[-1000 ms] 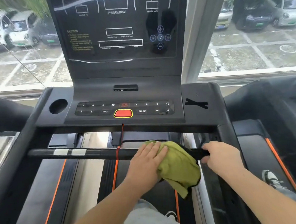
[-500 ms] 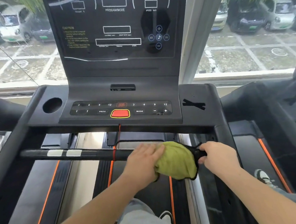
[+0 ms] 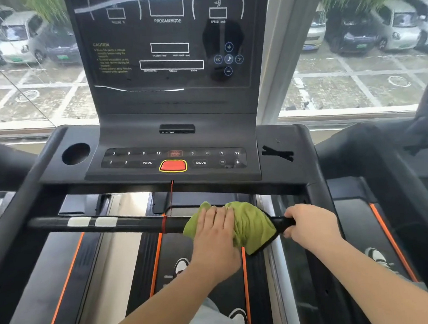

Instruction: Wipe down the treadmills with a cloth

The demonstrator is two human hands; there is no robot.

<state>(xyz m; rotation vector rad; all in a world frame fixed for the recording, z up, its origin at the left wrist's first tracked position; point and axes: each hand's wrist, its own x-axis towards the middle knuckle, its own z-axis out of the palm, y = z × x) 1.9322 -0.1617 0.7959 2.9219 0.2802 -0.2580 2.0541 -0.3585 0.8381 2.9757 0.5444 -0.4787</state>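
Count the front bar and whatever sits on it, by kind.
Bar: 1
Hands: 2, left hand, right hand
Cloth: 1
White patches: 2
Red band: 1
Total: 7

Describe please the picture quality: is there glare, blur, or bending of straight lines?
Head view: daylight from the windows leaves pale reflected streaks on the console display; same view, the parked cars in the upper corners are smeared; the wide lens makes the window post lean; the green cloth, left hand and right hand on the handlebar look fairly sharp.
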